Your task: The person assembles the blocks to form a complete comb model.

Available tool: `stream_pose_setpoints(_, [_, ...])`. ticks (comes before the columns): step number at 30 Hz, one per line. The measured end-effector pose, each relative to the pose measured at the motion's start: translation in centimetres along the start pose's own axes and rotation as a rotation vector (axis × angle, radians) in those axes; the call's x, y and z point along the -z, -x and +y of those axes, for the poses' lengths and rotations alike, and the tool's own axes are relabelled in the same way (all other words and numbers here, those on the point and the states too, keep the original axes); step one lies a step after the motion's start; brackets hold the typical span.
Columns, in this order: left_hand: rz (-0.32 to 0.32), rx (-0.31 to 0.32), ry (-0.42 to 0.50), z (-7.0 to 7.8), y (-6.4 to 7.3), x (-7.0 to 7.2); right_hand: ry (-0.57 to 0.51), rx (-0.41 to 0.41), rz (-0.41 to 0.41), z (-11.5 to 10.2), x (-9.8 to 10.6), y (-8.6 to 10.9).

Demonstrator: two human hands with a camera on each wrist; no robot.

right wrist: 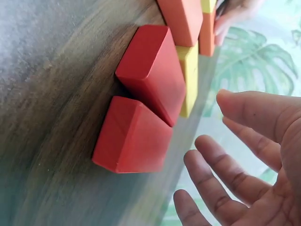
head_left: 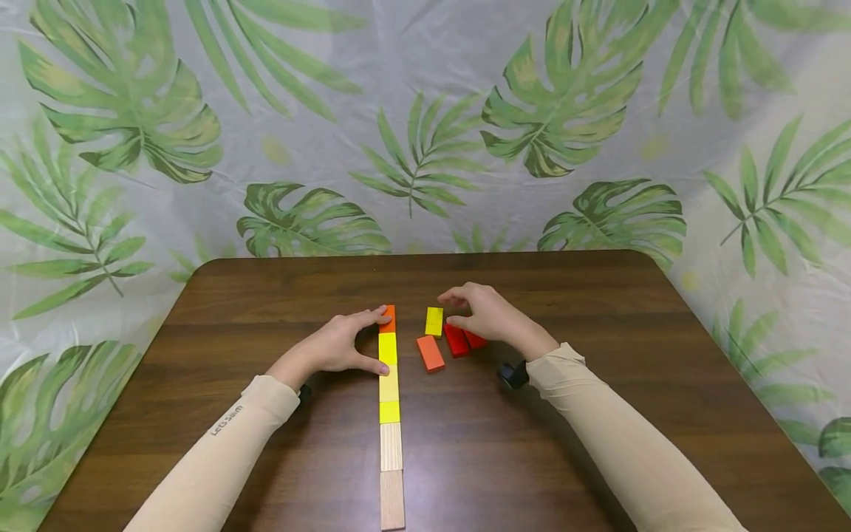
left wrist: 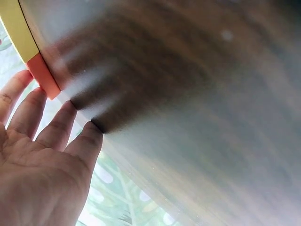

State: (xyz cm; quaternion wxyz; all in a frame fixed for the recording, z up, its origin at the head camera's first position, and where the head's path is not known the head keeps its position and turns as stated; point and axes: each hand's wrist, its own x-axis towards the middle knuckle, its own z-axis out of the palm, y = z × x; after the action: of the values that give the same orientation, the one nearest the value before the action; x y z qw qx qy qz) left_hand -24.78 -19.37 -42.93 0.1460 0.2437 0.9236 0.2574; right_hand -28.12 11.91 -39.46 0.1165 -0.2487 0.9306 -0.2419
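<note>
Several blocks form a straight row: an orange block [head_left: 391, 325] at the far end, then yellow ones [head_left: 388, 347], a pale yellow one [head_left: 389, 388] and plain wooden ones [head_left: 391, 447] toward me. My left hand [head_left: 339, 343] lies along the row's left side. Its fingertips touch the orange block, and its thumb rests by the yellow blocks. My right hand [head_left: 493, 316] hovers with spread fingers above two red blocks [right wrist: 153, 73], holding nothing. Beside the red blocks are a loose orange block [head_left: 431, 355] and a yellow piece [head_left: 434, 321] marked by a seam.
The blocks lie on a dark brown wooden table [head_left: 279, 473] with rounded far corners. Behind it hangs a pale cloth [head_left: 439, 66] printed with green leaves. A black band with a dark device [head_left: 513, 374] is on the right wrist.
</note>
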Motion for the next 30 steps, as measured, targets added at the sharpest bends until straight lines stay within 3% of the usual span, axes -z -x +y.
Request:
stream_pose_setpoints(10, [0.007, 0.002, -0.003, -0.4, 0.0, 0.0, 0.028, 0.029, -0.053, 0.4, -0.9, -2.0])
stream_pose_setpoints(16, [0.006, -0.008, 0.0, 0.0, -0.1, 0.0, 0.033, 0.023, -0.068, 0.6, -1.5, -2.1])
stream_pose_setpoints(30, [0.005, -0.002, 0.009, 0.0, 0.0, 0.1, 0.013, 0.018, -0.021, 0.3, -2.2, -2.4])
